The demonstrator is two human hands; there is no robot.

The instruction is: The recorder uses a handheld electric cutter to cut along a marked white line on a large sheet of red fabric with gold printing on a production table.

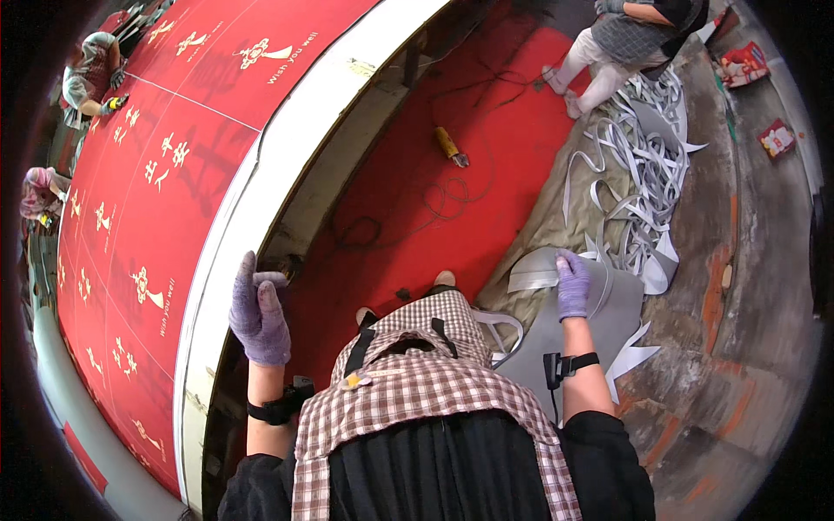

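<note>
My left hand, in a purple glove, is raised beside the white edge of the large table at the left. Its fingers are stretched out and nothing shows in them. To the right, my right hand, gloved alike, has its fingers closed on a grey sheet with a rounded, folded-over upper end. The lower part of this sheet spreads beside my apron over the heap at the right. Whether it is one piece with the grey scraps around it, I cannot tell.
Red printed sheeting covers the table. Curled grey strips lie heaped on beige cloth. A yellow tool and dark cords rest on the red floor covering. Two people work across the table; another person sits at upper right.
</note>
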